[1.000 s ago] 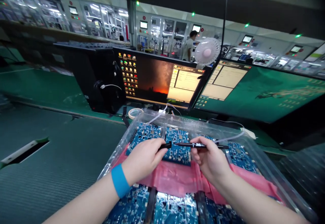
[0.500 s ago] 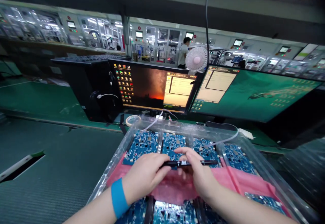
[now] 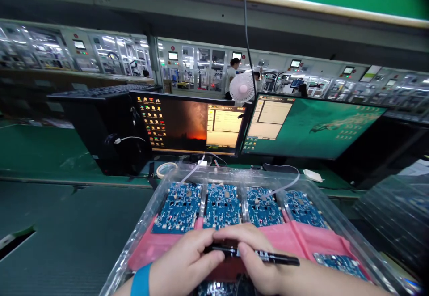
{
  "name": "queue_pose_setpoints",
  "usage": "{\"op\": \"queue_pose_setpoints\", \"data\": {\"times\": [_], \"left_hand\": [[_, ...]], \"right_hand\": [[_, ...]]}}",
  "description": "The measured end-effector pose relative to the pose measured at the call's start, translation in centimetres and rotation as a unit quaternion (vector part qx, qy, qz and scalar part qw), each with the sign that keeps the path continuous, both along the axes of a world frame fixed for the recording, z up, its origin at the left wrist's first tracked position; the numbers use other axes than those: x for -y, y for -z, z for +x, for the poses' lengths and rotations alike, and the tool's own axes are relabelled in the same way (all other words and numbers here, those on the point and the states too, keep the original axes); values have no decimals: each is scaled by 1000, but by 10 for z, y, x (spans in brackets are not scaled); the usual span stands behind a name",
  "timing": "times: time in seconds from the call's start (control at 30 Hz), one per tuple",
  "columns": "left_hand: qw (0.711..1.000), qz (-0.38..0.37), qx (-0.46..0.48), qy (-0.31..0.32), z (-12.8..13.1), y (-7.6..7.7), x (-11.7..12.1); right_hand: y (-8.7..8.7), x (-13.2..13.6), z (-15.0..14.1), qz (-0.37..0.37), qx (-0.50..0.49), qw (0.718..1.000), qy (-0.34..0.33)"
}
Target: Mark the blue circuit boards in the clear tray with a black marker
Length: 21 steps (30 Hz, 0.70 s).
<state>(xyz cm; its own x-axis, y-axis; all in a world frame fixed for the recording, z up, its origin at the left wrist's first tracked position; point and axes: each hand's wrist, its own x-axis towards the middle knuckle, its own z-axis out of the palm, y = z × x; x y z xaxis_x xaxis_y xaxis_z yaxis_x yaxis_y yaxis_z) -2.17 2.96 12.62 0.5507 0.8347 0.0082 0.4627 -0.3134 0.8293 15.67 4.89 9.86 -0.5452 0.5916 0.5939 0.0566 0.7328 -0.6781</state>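
The person's left hand (image 3: 181, 260), with a bright blue fabric wristband (image 3: 141, 281) on the wrist, and the right hand (image 3: 258, 260) are close together at the bottom of the view, and they touch each other. Both hands are closed around one slim black marker pen (image 3: 276, 257) with a white label. The left fingers hold its left end, and the right thumb and fingers pinch it near the middle, so its other end sticks out to the right. The pen lies almost level above a pink plastic sheet (image 3: 318, 238), just below a row of four blue circuit boards (image 3: 221, 206). These boards stand in a clear plastic tray (image 3: 335, 211), and one more blue board (image 3: 340, 264) lies at the lower right. Behind the tray there is a roll of pale tape (image 3: 166, 169), and also two desktop monitors (image 3: 311, 128) beside a black computer case (image 3: 107, 130). A white desk fan (image 3: 241, 87) stands behind the monitors, and farther away a co-worker in a white shirt (image 3: 230, 81) stands near machines.
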Motion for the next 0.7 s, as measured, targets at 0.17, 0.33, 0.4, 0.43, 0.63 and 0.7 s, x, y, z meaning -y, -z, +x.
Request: {"op": "queue_pose_setpoints", "data": {"times": [0.17,0.33,0.4,0.43,0.63,0.7], "left_hand": [[999,26,-30,27,4,6,-1],[978,106,-178,10,1,17,-6],[969,133,-206,-10,-4,19,-11],[967,139,-212,-25,-7,20,-15],[968,105,-182,-139,-27,18,-33],[968,89,-167,-164,-32,19,-37]], "right_hand": [[-1,-5,3,4,89,996,-31],[23,-9,16,96,235,965,-60],[30,-11,24,138,320,936,-46],[34,-12,27,151,341,927,-32],[50,-23,35,88,288,953,13],[53,-26,34,66,266,962,9]]}}
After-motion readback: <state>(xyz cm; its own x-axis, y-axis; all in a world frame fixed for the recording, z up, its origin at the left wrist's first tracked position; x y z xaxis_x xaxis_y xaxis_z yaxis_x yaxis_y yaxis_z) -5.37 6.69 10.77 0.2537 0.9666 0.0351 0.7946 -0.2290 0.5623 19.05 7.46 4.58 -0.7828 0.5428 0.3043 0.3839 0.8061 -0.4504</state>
